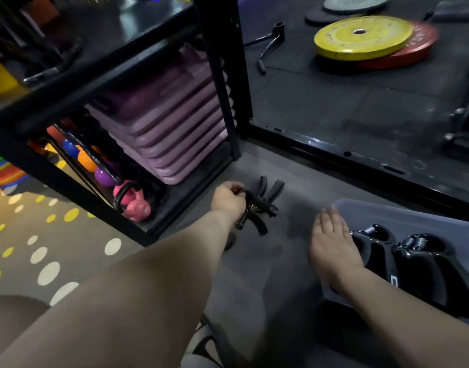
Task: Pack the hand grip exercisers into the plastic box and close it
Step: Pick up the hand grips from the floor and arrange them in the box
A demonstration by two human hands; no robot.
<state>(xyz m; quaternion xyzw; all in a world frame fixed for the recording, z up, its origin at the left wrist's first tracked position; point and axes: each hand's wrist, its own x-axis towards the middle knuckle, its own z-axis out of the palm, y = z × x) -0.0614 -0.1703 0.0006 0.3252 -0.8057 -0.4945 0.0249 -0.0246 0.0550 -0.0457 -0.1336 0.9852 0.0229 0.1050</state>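
The left hand (229, 199) reaches out ahead on a bare forearm. Its fingers are curled round one handle of a black hand grip exerciser (258, 223) that lies on the grey floor (294, 179). The other curved handle sticks out toward the person from under the wrist. Just beyond it and touching it lies a second exerciser (275, 188), handles pointing away, with no hand on it.

The right hand (334, 243) is well apart from the left, nearer the person and to the right. It lies flat, palm down, with fingers straight and together, and holds nothing. It rests over the near left corner of the translucent plastic box (387, 212), its edge touching the nearest packed exerciser (374, 241). The box stands open on the floor. Inside, that exerciser and another packed exerciser (429, 261) lie side by side, metal springs toward the far wall. The two loose exercisers are on the floor to the left of the box and somewhat farther away, between the box and the rack.

Left of the left hand stands a black shelf rack (217, 62). Its bottom shelf carries a stack of purple step platforms (169, 120) and pink kettlebells (136, 207). Far off on the dark mat, a yellow weight plate (360, 38) lies on a red weight plate (419, 49).
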